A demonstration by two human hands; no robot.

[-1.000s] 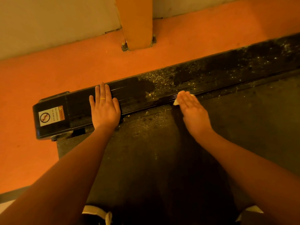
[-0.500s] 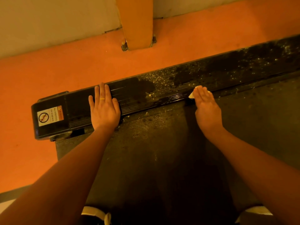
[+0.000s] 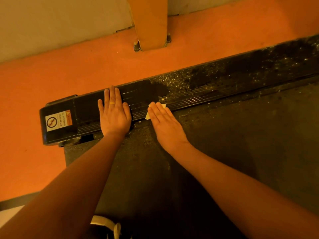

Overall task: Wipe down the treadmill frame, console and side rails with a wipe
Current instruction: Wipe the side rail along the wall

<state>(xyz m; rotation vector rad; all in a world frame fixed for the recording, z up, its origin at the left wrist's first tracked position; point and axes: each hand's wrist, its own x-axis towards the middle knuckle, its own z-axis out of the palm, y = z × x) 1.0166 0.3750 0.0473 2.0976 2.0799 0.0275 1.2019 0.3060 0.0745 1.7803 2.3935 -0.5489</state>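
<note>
Orange floor [image 3: 51, 75] fills the far side, with a pale wall [image 3: 60, 23] behind it and an orange post [image 3: 150, 23] standing on it. A long black side rail [image 3: 224, 83] of the treadmill runs across, from the left up to the right. Its left end has a warning sticker [image 3: 57, 120]. The right part of the rail is covered in little pale specks, and the part near the hands looks darker and cleaner. The dark belt [image 3: 241, 144] lies on the near side of the rail.

The left hand [image 3: 114, 112] lies flat on the rail, fingers straight and close together, with a yellow ring [image 3: 112, 102] on one finger. The right hand [image 3: 165, 125] is just beside it, flat too, with straight fingers pressing a small pale wipe [image 3: 163, 106] onto the near edge of the rail. Only the corners of the wipe peek out from under the fingers. A shoe [image 3: 103, 223] shows at the bottom.
</note>
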